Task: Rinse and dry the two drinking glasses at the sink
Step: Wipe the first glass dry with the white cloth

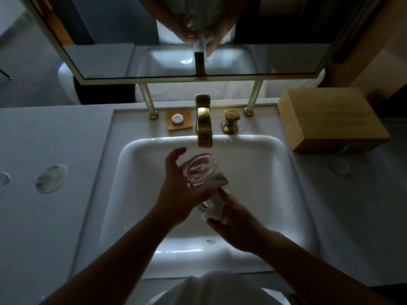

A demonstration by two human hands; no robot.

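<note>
A clear drinking glass (201,170) is tilted over the white sink basin (141,164), its open mouth facing up and away, just below the brass faucet spout (204,137). My left hand (178,190) cradles the glass from the left, thumb raised beside the rim. My right hand (235,221) grips the glass near its base, where something white shows under the fingers. A second clear glass (340,166) stands on the counter at the right, faint in the dim light. I see no water stream.
A brass tap handle (230,123) sits right of the faucet, an orange soap dish (178,119) with a white soap to its left. A wooden box (330,119) stands at the back right. Two round coasters (51,178) lie on the left counter. A mirror (198,36) hangs above.
</note>
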